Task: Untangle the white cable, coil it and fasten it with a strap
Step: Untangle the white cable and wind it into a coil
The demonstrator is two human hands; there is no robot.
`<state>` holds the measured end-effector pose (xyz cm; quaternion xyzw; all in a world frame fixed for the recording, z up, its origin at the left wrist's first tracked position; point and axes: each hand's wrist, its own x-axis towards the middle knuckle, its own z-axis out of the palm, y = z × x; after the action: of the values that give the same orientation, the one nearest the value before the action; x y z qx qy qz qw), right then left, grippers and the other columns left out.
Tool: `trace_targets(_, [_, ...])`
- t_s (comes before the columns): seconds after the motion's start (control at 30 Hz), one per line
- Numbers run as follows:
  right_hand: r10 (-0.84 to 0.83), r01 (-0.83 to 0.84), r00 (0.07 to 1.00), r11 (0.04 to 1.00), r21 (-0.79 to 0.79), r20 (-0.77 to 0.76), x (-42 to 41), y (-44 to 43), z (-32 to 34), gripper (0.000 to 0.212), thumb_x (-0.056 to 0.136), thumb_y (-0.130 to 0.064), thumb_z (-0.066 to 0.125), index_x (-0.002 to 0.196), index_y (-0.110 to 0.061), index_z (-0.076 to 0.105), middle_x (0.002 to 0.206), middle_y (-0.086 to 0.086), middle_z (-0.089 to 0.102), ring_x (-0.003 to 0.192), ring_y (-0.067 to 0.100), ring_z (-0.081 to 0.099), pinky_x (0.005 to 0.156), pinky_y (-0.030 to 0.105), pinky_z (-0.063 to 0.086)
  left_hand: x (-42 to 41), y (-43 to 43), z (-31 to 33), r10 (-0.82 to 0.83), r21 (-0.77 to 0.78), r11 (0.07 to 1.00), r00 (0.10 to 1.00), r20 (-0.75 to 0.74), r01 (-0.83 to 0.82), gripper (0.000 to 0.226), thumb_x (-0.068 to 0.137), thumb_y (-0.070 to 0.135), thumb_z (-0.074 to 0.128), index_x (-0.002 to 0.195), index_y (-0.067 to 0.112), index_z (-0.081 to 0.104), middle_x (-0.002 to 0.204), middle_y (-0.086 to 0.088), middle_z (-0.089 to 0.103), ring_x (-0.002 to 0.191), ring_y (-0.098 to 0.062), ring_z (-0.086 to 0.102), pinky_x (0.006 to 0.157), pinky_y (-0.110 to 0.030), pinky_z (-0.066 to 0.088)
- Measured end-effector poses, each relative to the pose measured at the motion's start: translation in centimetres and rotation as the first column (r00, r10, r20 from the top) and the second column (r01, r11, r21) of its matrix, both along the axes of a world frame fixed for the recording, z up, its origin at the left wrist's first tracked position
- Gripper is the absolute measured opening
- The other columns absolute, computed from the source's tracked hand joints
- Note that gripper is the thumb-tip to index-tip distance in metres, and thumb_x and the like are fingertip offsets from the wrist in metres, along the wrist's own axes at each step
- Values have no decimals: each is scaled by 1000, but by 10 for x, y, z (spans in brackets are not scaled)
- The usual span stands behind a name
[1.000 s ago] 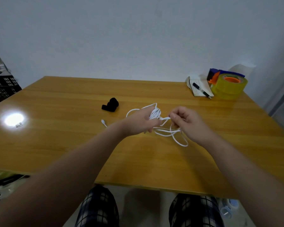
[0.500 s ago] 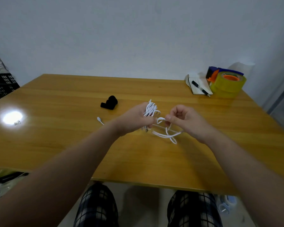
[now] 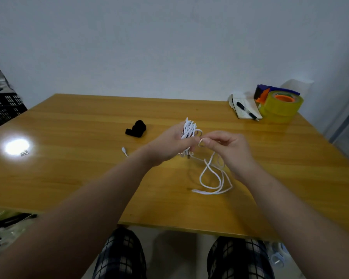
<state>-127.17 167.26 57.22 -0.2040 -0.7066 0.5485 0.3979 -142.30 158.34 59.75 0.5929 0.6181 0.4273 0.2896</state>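
My left hand [image 3: 169, 146] grips a bunch of the white cable [image 3: 188, 128], raised above the wooden table [image 3: 73, 178]. A strand of it, just beside the bunch, is pinched between the fingertips of my right hand [image 3: 228, 152]. Loose loops of the cable hang down from both hands and lie on the table in front of them. One white plug end [image 3: 124, 151] rests on the table left of my left wrist. The black strap [image 3: 136, 129] lies on the table beyond and to the left of my left hand.
A notebook with a black pen [image 3: 247, 110] and a yellow tape roll [image 3: 280, 106] in a dispenser stand at the far right corner. A small metal piece [image 3: 24, 153] lies at the left by a bright light spot. A black crate [image 3: 2, 107] stands off the table's left.
Both hands have lifted the cable off the table and moved closer together. The bunch now stands upright in my left hand, and the loose loops hang lower toward me.
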Motion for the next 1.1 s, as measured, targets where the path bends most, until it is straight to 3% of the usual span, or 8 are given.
trace_targets(0.13, [-67,1,968,966,-259,-244,-1,1,1,16,94,-5,48,82,-8,58,70,-4,69,72,13,65,70,24,54,-12,4,-23,143,-42,987,973,-179,-153,10,96,24,53,89,24,46,79,-1,61,73,-13,57,69,-23,41])
trace_targets(0.33, [-122,-91,916,864,-496,-382,0,-4,13,36,95,-14,49,59,-15,43,50,-1,33,44,12,33,52,28,29,-29,16,-42,340,-48,906,789,-511,-421,27,99,23,45,115,2,40,89,-5,46,83,-23,47,68,-30,31])
trace_targets(0.53, [-288,279,948,957,83,135,6,5,10,50,77,-11,69,52,-15,26,47,-4,23,49,17,24,56,28,30,-27,31,-45,467,65,852,699,-542,-519,24,98,19,48,112,0,43,86,-14,61,78,-32,61,62,-36,40])
trace_targets(0.63, [-289,102,830,919,380,476,12,11,12,24,73,-8,66,72,-23,47,69,-4,46,58,13,41,55,28,34,-23,32,-27,478,127,866,727,-493,-484,23,99,22,47,108,1,43,88,-14,56,79,-31,57,64,-33,36])
trace_targets(0.7, [-269,-116,668,884,454,694,16,14,12,33,78,-22,67,107,-30,55,98,-2,50,85,14,52,73,32,45,-21,28,-11,419,110,902,791,-445,-417,20,99,25,46,104,6,42,89,-10,51,79,-25,50,65,-33,34])
trace_targets(0.87, [-456,-197,466,781,592,758,17,19,23,29,92,-42,51,112,-26,62,106,2,53,107,24,49,85,35,38,-18,9,2,205,-29,975,935,-290,-222,15,95,37,53,85,28,45,82,-8,61,72,-17,59,68,-32,46])
trace_targets(1.0, [-419,-128,699,724,677,580,13,17,26,20,94,-31,51,87,-21,67,83,-4,50,89,18,45,78,32,34,-9,-1,3,96,-92,990,993,-74,-103,54,80,48,67,82,-5,56,64,-13,55,58,-18,52,54,-29,44])
trace_targets(1.1, [-281,-48,854,795,605,438,10,13,28,19,93,-29,54,79,-25,67,73,-7,65,81,19,52,73,33,39,-2,-3,2,52,-159,986,997,-57,-60,49,72,54,69,72,7,53,60,-14,51,55,-19,49,53,-30,41])
